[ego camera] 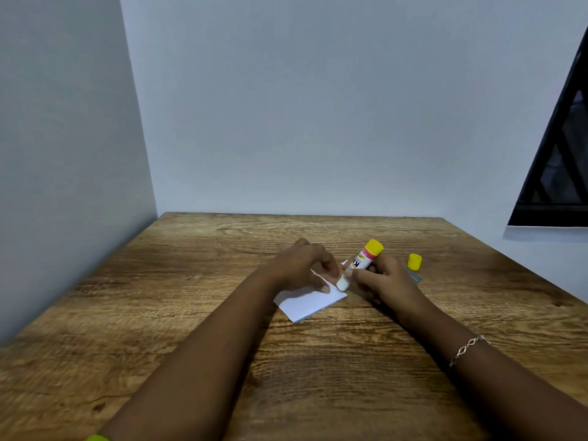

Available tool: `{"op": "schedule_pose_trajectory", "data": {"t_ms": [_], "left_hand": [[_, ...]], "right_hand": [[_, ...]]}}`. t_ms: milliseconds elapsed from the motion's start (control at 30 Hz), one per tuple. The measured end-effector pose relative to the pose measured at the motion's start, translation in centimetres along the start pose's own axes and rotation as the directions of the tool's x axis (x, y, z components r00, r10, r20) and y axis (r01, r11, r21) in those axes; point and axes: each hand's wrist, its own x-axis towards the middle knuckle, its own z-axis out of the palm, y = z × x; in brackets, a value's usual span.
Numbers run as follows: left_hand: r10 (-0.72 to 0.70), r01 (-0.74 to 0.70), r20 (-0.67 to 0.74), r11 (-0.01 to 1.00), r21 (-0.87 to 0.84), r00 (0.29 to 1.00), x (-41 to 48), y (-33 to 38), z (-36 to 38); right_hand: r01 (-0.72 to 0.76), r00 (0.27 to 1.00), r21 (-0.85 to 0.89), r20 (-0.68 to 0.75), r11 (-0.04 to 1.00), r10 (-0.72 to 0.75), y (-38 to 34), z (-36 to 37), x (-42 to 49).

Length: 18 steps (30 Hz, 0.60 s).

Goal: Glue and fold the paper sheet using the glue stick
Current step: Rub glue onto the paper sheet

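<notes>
A small folded white paper sheet (310,302) lies on the wooden table (191,313) near its middle. My left hand (302,265) rests on the paper's far part, fingertips pressing it down and its far edge hidden beneath them. My right hand (386,278) grips an uncapped glue stick (361,264), tilted with its yellow base up and its white glue tip touching the paper's right corner. The stick's yellow cap (415,261) stands on the table just right of my right hand.
A grey flat object (415,276) lies under the cap, partly hidden by my right hand. White walls close the table at the left and back. A dark framed window (560,154) is at the right. A bracelet (467,348) sits on my right wrist.
</notes>
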Motion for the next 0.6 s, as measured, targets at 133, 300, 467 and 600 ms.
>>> {"op": "schedule_pose_trajectory", "data": {"t_ms": [133,300,467,600], "left_hand": [[-0.018,0.019,0.063,1.000,-0.020,0.998,0.06,-0.54,-0.26],[-0.072,0.075,0.073,0.997,-0.028,0.995,0.05,-0.61,-0.38],[-0.116,0.126,0.120,0.989,-0.078,0.986,-0.30,-0.70,-0.42],[-0.132,0.143,0.134,0.987,-0.079,0.982,-0.29,-0.64,-0.45]], "right_hand": [[-0.008,1.000,0.038,-0.010,0.999,0.008,-0.24,0.05,-0.11],[-0.028,1.000,0.036,0.007,0.999,0.028,-0.49,0.08,-0.21],[-0.037,0.999,0.027,0.003,0.999,0.037,-0.76,0.08,-0.40],[-0.053,0.999,0.021,0.006,0.998,0.053,-0.94,0.12,-0.54]]}}
